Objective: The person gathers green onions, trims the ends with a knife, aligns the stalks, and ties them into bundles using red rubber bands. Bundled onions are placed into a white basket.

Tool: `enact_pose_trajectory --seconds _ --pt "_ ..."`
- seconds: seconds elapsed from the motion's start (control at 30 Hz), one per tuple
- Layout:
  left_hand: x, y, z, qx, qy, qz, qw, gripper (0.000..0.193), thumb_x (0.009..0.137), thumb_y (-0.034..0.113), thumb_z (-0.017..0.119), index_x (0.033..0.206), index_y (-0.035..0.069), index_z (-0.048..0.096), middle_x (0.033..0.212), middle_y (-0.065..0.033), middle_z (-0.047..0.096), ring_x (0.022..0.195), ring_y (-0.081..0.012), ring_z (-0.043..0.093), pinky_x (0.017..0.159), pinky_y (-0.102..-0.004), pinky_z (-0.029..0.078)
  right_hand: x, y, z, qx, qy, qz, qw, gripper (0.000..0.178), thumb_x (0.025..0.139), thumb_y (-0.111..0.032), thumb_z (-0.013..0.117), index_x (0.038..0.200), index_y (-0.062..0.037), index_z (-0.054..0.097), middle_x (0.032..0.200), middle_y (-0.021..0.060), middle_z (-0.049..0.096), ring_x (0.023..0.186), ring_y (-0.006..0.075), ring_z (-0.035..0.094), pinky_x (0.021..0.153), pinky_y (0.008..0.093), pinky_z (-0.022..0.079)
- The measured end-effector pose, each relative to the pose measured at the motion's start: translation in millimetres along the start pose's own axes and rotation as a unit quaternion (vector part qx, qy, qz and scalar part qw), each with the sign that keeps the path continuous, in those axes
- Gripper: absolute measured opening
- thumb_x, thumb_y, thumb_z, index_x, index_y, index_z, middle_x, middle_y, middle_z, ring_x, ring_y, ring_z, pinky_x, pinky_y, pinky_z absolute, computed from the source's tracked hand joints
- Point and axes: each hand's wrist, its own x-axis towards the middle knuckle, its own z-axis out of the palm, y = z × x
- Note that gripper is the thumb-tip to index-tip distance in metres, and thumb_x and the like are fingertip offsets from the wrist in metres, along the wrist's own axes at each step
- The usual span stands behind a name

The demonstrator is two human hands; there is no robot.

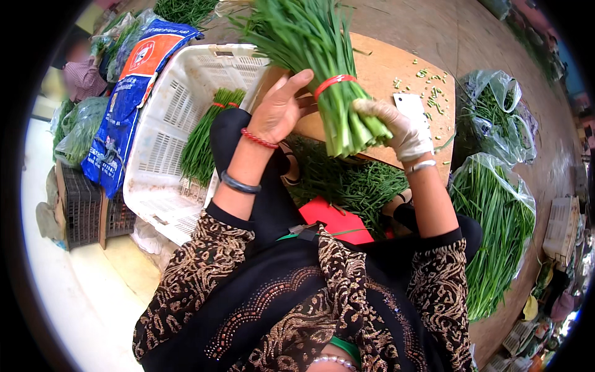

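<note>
A thick bunch of garlic chives [347, 115], bound by a red band [335, 82], is held up in front of me. My right hand [400, 130], in a pale thin glove, grips its cut stem ends. The leaves fan out towards the far side. My left hand [280, 110] is bare, with its fingers apart, beside the bunch near the band; some fingertips are hidden behind the stems. Beyond my right hand, a flat white blade-like piece [409, 106] with a small hole lies on a wooden board [378, 56] among chopped green bits [437, 99].
At my left stands a white plastic crate [152, 167] with banded chives [207, 133] inside. A blue and orange sack [124, 118] leans against it. Loose greens [353, 180] lie under the board. Bagged chives [496, 229] stand to my right. Another person [83, 74] is at the far left.
</note>
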Motion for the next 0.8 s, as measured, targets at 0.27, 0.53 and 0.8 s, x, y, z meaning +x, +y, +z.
enact_pose_trajectory --seconds 0.27,0.53,0.8 --pt "5.9 -1.7 -32.3 0.738 -0.108 -0.035 0.665 0.078 0.081 0.014 0.075 0.146 -0.001 0.036 0.127 -0.0169 0.062 0.116 -0.0277 0.061 0.101 -0.0390 0.048 19.2 48.4 -95.9 -0.042 0.158 -0.036 0.986 0.034 0.095 -0.032 0.064 0.113 -0.0033 0.066 0.099 0.0076 0.071 0.087 0.0170 0.068 0.077 0.0317 0.057" --pt "62.1 -25.7 21.0 0.849 -0.304 0.215 0.374 0.128 0.053 0.020 0.092 0.156 0.014 0.017 0.161 -0.0135 0.019 0.149 -0.0303 0.020 0.123 -0.0491 0.013 -64.5 44.1 -115.2 -0.532 0.386 0.006 0.753 0.052 0.088 -0.042 0.070 0.116 0.0009 0.063 0.089 0.0191 0.071 0.083 0.0265 0.071 0.073 0.0369 0.054" --pt "136.4 -47.7 27.8 0.779 -0.410 0.256 0.400 0.081 0.069 0.014 0.078 0.142 0.009 0.042 0.113 -0.0140 0.060 0.109 -0.0333 0.059 0.103 -0.0448 0.042 -72.4 92.1 -87.4 -0.568 0.445 -0.017 0.692 0.066 0.070 -0.026 0.085 0.119 0.0020 0.052 0.108 0.0232 0.061 0.101 0.0403 0.061 0.085 0.0444 0.051"
